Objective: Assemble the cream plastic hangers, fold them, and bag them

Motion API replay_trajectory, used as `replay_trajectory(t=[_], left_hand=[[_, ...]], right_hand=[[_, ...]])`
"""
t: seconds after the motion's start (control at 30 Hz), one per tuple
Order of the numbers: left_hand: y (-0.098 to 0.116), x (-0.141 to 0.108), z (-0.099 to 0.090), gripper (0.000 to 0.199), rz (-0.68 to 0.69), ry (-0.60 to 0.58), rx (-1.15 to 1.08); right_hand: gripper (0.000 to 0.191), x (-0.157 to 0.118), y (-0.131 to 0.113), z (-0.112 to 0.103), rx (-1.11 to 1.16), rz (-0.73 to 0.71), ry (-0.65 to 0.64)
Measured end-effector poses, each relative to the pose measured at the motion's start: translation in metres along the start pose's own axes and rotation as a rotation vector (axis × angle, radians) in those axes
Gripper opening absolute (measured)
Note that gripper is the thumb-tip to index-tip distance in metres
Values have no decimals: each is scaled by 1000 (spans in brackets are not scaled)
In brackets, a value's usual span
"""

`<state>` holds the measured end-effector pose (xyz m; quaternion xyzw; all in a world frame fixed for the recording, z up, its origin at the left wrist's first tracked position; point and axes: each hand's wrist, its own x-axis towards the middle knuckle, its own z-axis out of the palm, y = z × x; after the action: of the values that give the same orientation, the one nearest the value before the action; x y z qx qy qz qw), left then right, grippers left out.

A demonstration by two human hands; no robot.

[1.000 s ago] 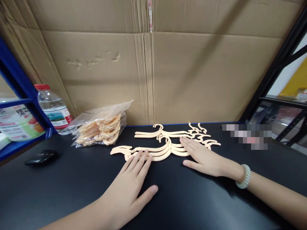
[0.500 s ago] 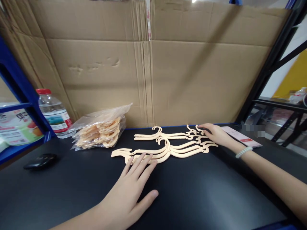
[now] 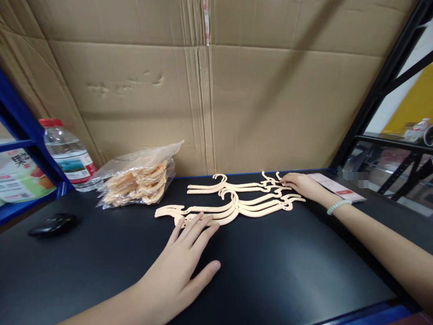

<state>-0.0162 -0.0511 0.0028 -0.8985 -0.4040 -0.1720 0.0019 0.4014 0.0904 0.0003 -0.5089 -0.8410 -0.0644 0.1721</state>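
Note:
Several cream plastic hangers (image 3: 257, 208) lie flat in overlapping rows on the black table (image 3: 270, 266). My left hand (image 3: 184, 257) rests with fingers spread, its fingertips over the left arms of the nearest hangers. At the right end of the back row, my right hand (image 3: 297, 183) has its fingertips together at the small curved end pieces; a pale beaded bracelet (image 3: 339, 206) is on that wrist. A clear plastic bag (image 3: 135, 180) with a stack of similar cream pieces lies to the left of the hangers.
A water bottle (image 3: 69, 155) with a red cap and a black mouse (image 3: 52, 225) are at the left. Behind my right hand lies a pink-and-white flat box or card (image 3: 338, 187). Cardboard (image 3: 287, 104) stands along the back edge, with a blue frame (image 3: 20, 108) at left.
The view has shifted slightly. The fingers of my right hand have closed together at the end pieces of the back hangers. My left hand stays spread over the near hangers.

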Motion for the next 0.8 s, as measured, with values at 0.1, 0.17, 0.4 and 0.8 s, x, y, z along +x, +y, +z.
replay_trajectory(t=[0.1,0.17,0.4,0.8], left_hand=[[0,0,-1,47,2,-3,-10],[0,1,-2,45,4,-8,-17],[1,0,-6,45,25,-2,-80],[2,1,-7,43,94,134,-266]], right_hand=[[33,-1,-1,-1,-12,-9,-12],[34,-2,-2,-2,-24,-6,-14],[38,-5,-7,-8,-84,65,29],[21,-4,-9,-11,58,235,668]])
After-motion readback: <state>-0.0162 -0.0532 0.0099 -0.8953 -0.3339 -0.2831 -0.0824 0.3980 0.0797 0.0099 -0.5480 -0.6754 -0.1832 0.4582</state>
